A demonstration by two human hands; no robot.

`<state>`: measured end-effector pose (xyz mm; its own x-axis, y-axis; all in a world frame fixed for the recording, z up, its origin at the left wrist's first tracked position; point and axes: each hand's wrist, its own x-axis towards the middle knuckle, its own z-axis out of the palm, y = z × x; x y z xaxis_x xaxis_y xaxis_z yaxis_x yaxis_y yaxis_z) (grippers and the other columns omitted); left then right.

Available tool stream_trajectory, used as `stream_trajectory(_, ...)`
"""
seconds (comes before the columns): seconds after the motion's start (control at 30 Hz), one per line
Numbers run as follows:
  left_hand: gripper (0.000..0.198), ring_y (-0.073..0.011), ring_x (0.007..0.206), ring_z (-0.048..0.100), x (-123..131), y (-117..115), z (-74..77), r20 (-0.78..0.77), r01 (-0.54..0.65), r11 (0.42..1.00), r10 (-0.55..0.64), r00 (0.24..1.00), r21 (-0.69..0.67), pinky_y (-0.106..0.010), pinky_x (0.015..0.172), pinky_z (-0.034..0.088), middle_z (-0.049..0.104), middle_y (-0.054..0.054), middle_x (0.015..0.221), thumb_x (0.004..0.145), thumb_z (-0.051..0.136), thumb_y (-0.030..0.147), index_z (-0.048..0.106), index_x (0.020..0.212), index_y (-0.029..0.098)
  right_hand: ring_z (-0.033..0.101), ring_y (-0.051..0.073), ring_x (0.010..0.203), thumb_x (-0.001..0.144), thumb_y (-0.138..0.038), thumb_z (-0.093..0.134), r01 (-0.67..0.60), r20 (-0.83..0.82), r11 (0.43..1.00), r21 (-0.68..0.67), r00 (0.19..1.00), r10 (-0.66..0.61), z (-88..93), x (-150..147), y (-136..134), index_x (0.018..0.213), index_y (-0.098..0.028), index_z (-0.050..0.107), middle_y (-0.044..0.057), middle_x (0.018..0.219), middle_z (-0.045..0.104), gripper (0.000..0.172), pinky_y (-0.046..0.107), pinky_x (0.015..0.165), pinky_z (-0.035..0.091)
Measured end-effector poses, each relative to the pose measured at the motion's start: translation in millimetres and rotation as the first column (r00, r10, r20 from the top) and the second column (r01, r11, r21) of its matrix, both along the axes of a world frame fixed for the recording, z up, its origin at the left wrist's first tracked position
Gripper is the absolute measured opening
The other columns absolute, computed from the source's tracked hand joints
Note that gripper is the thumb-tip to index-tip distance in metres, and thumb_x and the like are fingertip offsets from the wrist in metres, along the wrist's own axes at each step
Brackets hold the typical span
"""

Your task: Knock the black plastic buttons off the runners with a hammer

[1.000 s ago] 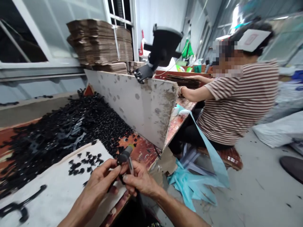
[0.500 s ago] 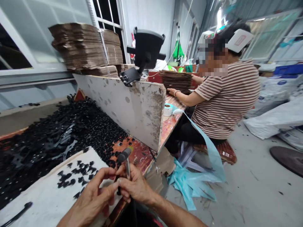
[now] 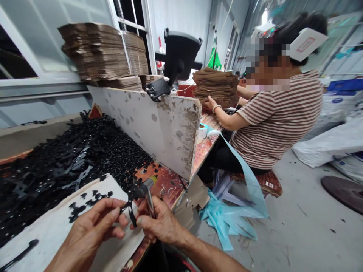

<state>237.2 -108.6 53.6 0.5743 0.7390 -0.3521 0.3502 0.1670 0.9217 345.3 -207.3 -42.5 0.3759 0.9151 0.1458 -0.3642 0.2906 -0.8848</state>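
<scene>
My right hand [image 3: 163,223] is closed around the metal handle of a small hammer [image 3: 144,190], its head upward with a yellow tip. A curved black plastic strip [image 3: 132,215] runs from the right thumb and finger toward my left hand [image 3: 95,230]. The left fingertips pinch a dark end at the strip's left; whether it is the same piece is hard to tell. Below lies a white cloth [image 3: 36,223] with several black round-headed pegs [image 3: 74,211] on it. Another long black piece [image 3: 21,253] rests at the cloth's lower left.
A large heap of black plastic parts [image 3: 93,151] covers the table behind the cloth. An upright stained board [image 3: 153,128] carries a black clamp holder [image 3: 181,53]. Beyond it a seated co-worker [image 3: 278,121] handles stacked brown cardboard [image 3: 215,87]. Blue film [image 3: 227,223] hangs to the floor.
My left hand has drawn away leftward and the black strip now shows between the hands. Fewer pegs are visible on the cloth. The co-worker's cardboard stack has been raised.
</scene>
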Motion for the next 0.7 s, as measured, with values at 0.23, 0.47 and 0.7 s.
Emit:
stream_trajectory(0.23, 0.068, -0.0165, 0.054, 0.062, -7, 1, -24.7, 0.058, 0.037, 0.999, -0.036, 0.998, -0.023, -0.028, 0.056, 0.055, 0.069, -0.001, 0.064, 0.038, 0.086, 0.062, 0.064, 0.085, 0.019, 0.039, 0.002, 0.032, 0.066, -0.058, 0.078, 0.044, -0.038, 0.999, -0.016, 0.998, -0.045, -3.3, 0, 0, 0.085, -0.022, 0.046, -0.01, 0.061, 0.06, 0.052, 0.016, 0.032, 0.032)
stream_trajectory(0.47, 0.072, -0.0145, 0.052, 0.058, -17, -4, -21.6, 0.127, -0.044, 0.999, 0.041, 0.991, 0.028, -0.025, 0.047, 0.051, 0.064, 0.003, 0.06, 0.04, 0.086, 0.064, 0.061, 0.09, 0.02, 0.035, 0.002, 0.035, 0.07, -0.061, 0.073, 0.055, -0.109, 0.998, 0.001, 0.993, -0.055, -7.4, 1, 2, 0.089, -0.022, 0.047, -0.01, 0.063, 0.057, 0.051, 0.017, 0.033, 0.033)
stream_trajectory(0.7, 0.072, -0.0167, 0.059, 0.061, -15, -4, -18.1, 0.065, 0.039, 0.997, -0.043, 0.997, 0.069, -0.025, 0.047, 0.049, 0.065, 0.001, 0.066, 0.043, 0.083, 0.068, 0.059, 0.091, 0.019, 0.037, 0.002, 0.035, 0.07, -0.057, 0.074, 0.037, -0.025, 0.999, -0.019, 0.999, -0.038, -1.4, 1, 1, 0.084, -0.02, 0.052, -0.008, 0.061, 0.057, 0.045, 0.017, 0.033, 0.035)
